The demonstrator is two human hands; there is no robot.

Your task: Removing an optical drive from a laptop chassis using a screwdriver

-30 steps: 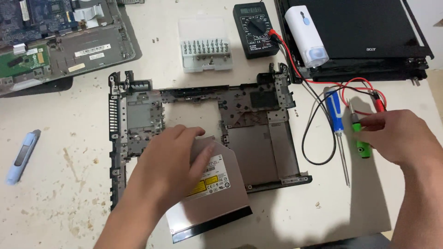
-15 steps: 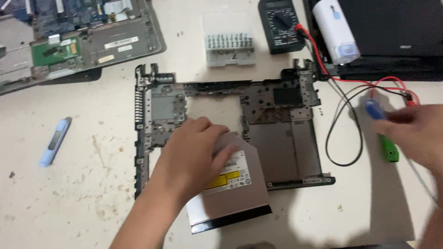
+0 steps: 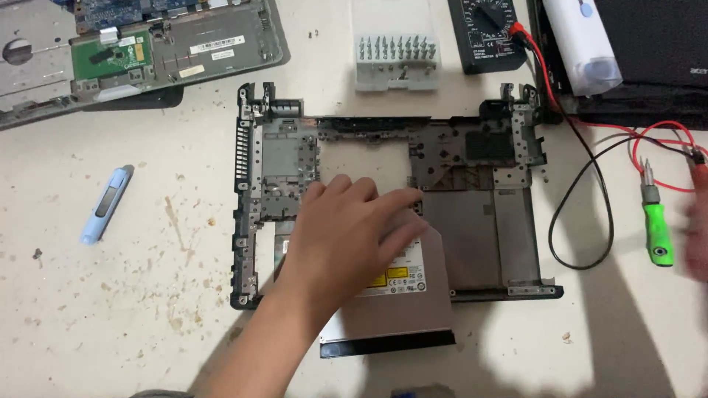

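Palm-flat left hand (image 3: pixel 346 236) presses drive (image 3: pixel 402 309) (front edge overhanging).

hands: two, left hand (image 3: pixel 346 236) and right hand (image 3: pixel 697 228)
laptop shells: one (image 3: pixel 487 158)
disc drives: one (image 3: pixel 402 309)
green screwdrivers: one (image 3: pixel 656 228)
blue pens: one (image 3: pixel 105 205)
meters: one (image 3: pixel 488 33)
bit boxes: one (image 3: pixel 396 55)

Laptop base (image 3: pixel 472 184): dark grey. Optical drive (image 3: pixel 413 309): grey-brown, yellow-and-white label, black bezel. Screwdriver (image 3: pixel 656 232): green; tabletop (image 3: pixel 110 309): speckled cream.

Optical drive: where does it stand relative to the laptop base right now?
Done: the laptop base is bare, and the separated top cover lies at upper left. In hand: the left hand rests flat on the optical drive, which lies partly in the base with its front edge beyond the frame. Left: the drive is not fully seated or removed. The right hand is blurred near the green tool.
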